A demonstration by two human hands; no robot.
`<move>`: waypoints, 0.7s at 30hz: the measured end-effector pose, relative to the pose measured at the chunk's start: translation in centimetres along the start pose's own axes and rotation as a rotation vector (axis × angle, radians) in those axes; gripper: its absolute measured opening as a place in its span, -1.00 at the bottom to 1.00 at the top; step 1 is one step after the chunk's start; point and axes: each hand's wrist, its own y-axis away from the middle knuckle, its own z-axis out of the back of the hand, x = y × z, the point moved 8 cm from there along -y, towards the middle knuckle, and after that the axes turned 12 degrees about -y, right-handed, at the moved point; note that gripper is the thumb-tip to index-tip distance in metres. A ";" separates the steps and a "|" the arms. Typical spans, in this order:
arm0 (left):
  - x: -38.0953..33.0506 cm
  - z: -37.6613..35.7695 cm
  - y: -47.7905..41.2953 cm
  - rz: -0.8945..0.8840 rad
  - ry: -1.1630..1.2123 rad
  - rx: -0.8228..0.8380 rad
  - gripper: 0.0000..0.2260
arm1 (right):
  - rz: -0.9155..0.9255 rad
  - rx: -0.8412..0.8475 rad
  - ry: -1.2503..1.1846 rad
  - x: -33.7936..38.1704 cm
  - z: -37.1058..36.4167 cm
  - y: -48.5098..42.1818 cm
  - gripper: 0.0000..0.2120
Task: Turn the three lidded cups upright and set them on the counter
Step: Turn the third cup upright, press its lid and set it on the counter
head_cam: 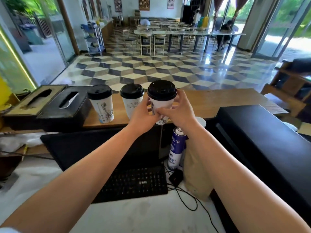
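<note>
My left hand [143,113] and right hand [176,111] both squeeze third white paper cup with black lid [161,100], upright, above wooden counter [210,101]. Might bump short white black-lidded cup [132,100] just beside. Squeezing too hard could pop lid.

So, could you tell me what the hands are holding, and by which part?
Both hands, left and right, grip the rightmost lidded cup around its lower body; the lid is untouched.

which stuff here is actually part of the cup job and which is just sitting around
Part of the job:
tall cup, upright on the counter
short cup, upright beside it
third cup, held by left hand and right hand

Just lying about:
tissue boxes
keyboard
spray can
</note>
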 end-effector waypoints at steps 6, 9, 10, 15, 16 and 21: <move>1.1 -1.7 -2.9 0.076 -0.086 -0.045 -0.50 | -0.025 0.011 0.029 -1.6 0.6 -3.2 -0.30; 2.0 -2.4 -3.7 0.131 -0.096 -0.044 -0.49 | -0.047 0.022 0.031 -2.8 0.5 -4.5 -0.26; 2.2 -2.7 -4.0 0.144 -0.105 -0.040 -0.48 | -0.054 0.026 0.026 -3.2 0.5 -4.8 -0.25; 3.1 -3.5 -5.1 0.176 -0.123 -0.014 -0.50 | -0.092 0.034 0.010 -4.8 0.4 -6.0 -0.25; 3.3 -3.6 -5.3 0.180 -0.134 -0.013 -0.51 | -0.099 0.034 0.008 -5.1 0.3 -6.1 -0.24; 4.0 -4.5 -5.9 0.184 -0.127 0.021 -0.52 | -0.111 0.035 0.004 -6.3 0.3 -6.7 -0.21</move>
